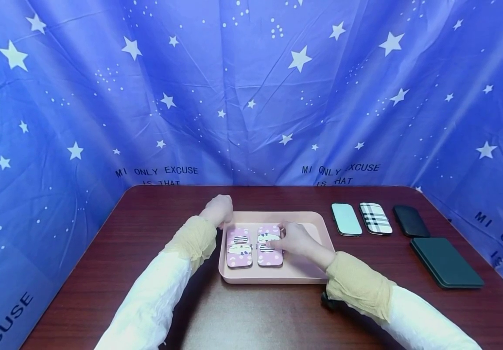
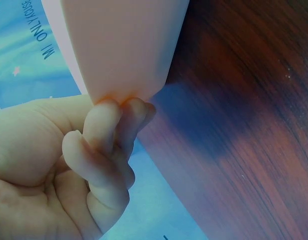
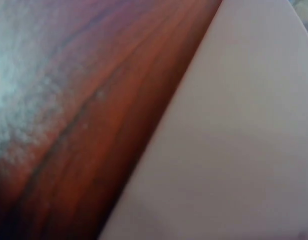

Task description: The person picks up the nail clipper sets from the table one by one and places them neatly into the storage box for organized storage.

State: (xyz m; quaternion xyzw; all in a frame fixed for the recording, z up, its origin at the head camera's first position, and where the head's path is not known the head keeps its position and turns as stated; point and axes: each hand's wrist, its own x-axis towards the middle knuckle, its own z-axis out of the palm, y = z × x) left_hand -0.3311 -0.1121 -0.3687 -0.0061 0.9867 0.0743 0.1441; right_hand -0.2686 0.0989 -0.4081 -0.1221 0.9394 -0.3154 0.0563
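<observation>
Screened-Off Nook, Room Type Unclear

Blue cloth (image 1: 251,63) printed with white stars (image 1: 300,59) and black lettering (image 1: 181,170) hangs in folds behind and along both sides of a wood-grain tabletop (image 1: 229,316); whether home, office or lab cannot be told.

The tray (image 1: 265,280) looks like smooth, matt plastic; the two cases (image 1: 239,261) toward its left edge, smooth and printed. The table (image 1: 234,316) looks like glossy grained wood, with a smooth green case (image 1: 445,262) near its right edge and creased cloth (image 1: 242,87) beyond its far edge.
</observation>
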